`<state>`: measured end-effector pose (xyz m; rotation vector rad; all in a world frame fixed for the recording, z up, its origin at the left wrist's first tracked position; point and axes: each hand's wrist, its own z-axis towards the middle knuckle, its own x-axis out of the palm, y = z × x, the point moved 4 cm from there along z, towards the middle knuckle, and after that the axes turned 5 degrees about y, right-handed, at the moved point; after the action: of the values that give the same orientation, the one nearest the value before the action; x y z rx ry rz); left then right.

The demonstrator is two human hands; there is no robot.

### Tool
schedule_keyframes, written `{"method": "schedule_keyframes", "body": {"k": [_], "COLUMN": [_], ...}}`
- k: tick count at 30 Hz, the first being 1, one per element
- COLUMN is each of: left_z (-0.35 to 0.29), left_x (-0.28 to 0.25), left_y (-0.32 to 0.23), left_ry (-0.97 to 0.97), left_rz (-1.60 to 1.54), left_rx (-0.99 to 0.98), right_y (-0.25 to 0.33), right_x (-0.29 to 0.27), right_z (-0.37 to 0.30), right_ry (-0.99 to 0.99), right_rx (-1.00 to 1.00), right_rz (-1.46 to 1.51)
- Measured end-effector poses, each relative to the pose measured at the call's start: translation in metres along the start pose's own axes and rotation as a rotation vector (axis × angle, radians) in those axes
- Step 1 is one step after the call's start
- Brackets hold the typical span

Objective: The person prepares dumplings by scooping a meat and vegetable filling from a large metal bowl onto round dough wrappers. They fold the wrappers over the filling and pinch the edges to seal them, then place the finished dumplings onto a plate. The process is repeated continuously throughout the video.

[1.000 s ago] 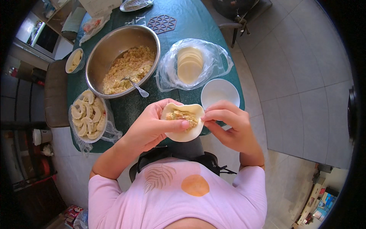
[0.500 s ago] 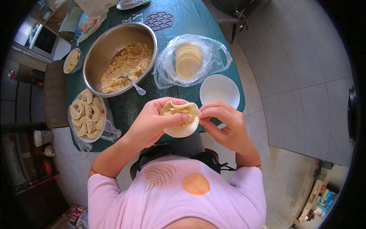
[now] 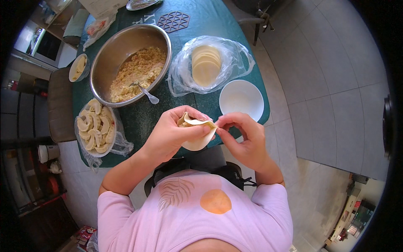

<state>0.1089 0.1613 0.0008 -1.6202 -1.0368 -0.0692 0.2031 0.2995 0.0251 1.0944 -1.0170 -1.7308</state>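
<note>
Over the table's near edge my left hand point(image 3: 178, 128) cradles a dumpling point(image 3: 196, 142), its round pale wrapper folding over a filling that mostly lies hidden. My left thumb presses on the wrapper's front. At its right corner my right hand point(image 3: 241, 136) pinches the wrapper's edge between thumb and fingertips. Just beyond my right hand stands a white bowl point(image 3: 241, 101). A stack of round wrappers point(image 3: 206, 67) lies in an opened clear plastic bag point(image 3: 180, 77). To the left, a large steel bowl point(image 3: 97, 71) holds crumbly filling point(image 3: 136, 75) with a spoon point(image 3: 150, 96) resting in it.
A plate of several folded dumplings point(image 3: 95, 128) sits in a plastic bag at the table's left edge. Behind it is a small bowl point(image 3: 78, 68) with pale pieces. A dark hexagonal trivet point(image 3: 173, 22) lies farther back on the green tablecloth point(image 3: 205, 17). A brown chair point(image 3: 63, 105) stands left.
The wrapper has gone from spread wide, with filling showing, to folded nearly over, its edges meeting at the right corner. My right hand has shifted slightly left, still pinching there.
</note>
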Motion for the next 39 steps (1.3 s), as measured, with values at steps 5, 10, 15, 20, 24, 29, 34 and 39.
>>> {"method": "schedule_keyframes", "body": {"k": [5, 10, 15, 20, 24, 29, 34, 39], "left_z": [0.000, 0.000, -0.002, -0.003, -0.003, -0.003, -0.005, -0.005], "left_x": [-0.002, 0.001, 0.001, 0.001, 0.003, -0.003, 0.002, 0.000], "left_y": [0.003, 0.001, 0.000, -0.001, -0.003, -0.001, -0.003, -0.004], "left_ry": [0.011, 0.053, 0.066, 0.084, 0.056, 0.048, 0.090, 0.116], "left_rz": [-0.022, 0.016, 0.062, 0.074, 0.073, 0.105, 0.079, 0.193], "left_rx": [0.021, -0.040, -0.068, -0.094, -0.064, -0.048, -0.044, -0.014], "right_y": [0.000, -0.001, 0.003, 0.004, 0.001, 0.011, 0.007, 0.009], "right_x": [-0.002, 0.001, 0.004, 0.003, 0.001, 0.001, 0.002, 0.006], "right_z": [0.003, 0.000, 0.001, 0.000, -0.002, 0.003, 0.002, 0.000], "right_ry": [0.079, 0.077, 0.046, 0.076, 0.054, 0.101, 0.148, 0.094], "right_rx": [0.000, -0.117, 0.027, -0.099, -0.097, -0.029, -0.156, -0.097], "right_rz": [-0.064, -0.070, 0.006, -0.122, -0.181, -0.112, -0.204, -0.106]}}
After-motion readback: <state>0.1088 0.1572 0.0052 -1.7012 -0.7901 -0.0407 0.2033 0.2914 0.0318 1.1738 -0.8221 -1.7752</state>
